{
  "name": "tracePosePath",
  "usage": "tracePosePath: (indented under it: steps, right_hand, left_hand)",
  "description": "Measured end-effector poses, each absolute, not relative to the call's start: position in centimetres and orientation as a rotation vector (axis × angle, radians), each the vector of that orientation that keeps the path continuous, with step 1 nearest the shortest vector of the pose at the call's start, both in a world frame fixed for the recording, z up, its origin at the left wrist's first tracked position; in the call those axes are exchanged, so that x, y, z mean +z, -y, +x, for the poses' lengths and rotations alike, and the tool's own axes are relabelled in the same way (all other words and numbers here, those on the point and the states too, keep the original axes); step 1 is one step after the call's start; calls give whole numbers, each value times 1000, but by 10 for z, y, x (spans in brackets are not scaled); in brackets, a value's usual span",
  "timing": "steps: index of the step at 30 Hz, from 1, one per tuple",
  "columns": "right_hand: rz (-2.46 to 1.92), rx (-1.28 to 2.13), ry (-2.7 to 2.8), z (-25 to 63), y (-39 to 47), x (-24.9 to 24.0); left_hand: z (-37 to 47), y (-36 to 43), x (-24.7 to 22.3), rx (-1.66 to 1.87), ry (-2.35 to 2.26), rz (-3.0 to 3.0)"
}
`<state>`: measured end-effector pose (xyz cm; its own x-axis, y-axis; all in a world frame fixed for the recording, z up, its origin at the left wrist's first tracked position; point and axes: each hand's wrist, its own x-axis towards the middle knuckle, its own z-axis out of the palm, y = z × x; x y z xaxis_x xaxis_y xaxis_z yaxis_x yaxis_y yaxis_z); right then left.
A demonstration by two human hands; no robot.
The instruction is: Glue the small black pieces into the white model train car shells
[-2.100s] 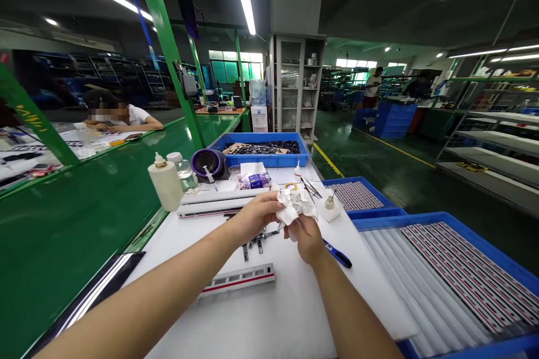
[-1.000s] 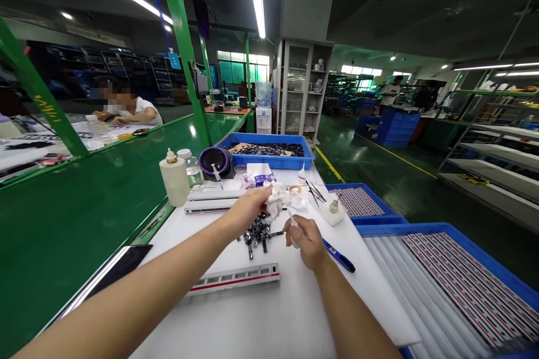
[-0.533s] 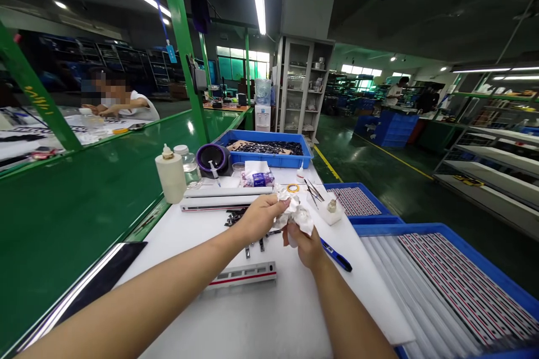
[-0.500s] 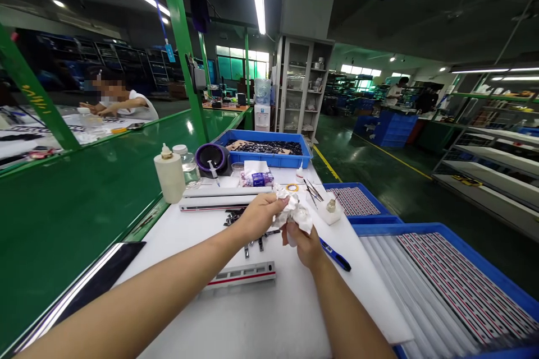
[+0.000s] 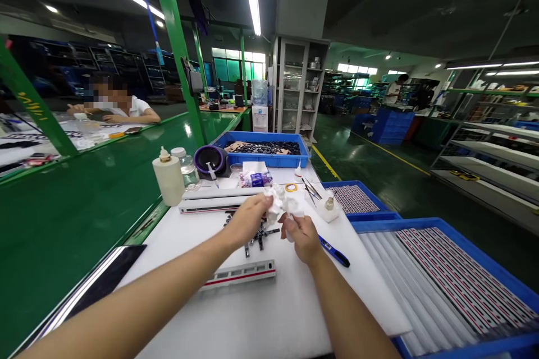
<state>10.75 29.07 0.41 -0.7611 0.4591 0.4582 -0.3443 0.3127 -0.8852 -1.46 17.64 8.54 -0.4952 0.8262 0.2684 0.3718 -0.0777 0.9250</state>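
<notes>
A crumpled white tissue (image 5: 278,202) is held up over the white work surface, between both hands. My left hand (image 5: 249,217) is closed on its left side. My right hand (image 5: 304,240) pinches its lower right part, with some fingertips hidden behind the tissue. Beneath my left hand lie several small dark parts (image 5: 261,235), partly covered by it. Nearer to me lies a grey model train car side (image 5: 244,276) with a red stripe and window openings. A blue pen-like tool (image 5: 334,251) rests just right of my right hand.
Beyond the hands are a tissue pack (image 5: 256,179), yellow tape roll (image 5: 291,187), tweezers (image 5: 311,190) and small glue bottle (image 5: 298,171). A blue bin (image 5: 269,161) stands at the back, a blue tray (image 5: 446,224) of striped parts at right. A co-worker (image 5: 122,104) sits at left.
Both hands have shifted: the left slightly to the left, the right a little outward. The tissue between them is spread into a different crumpled shape.
</notes>
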Motion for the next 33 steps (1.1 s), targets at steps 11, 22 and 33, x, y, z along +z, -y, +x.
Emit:
tracePosePath:
  steps: [11,22,33]
  right_hand:
    - [-198,1466,1939,105,-290,4]
    - [-241,1385,1371,115,-303,9]
    - [-337,1416,1230,113,-314,10]
  left_hand:
    - [7,-193,92,1560,-1800,1305]
    - [-31,-237,124,1443,-2452,1515]
    - [-32,-227,47,790,-2461,1771]
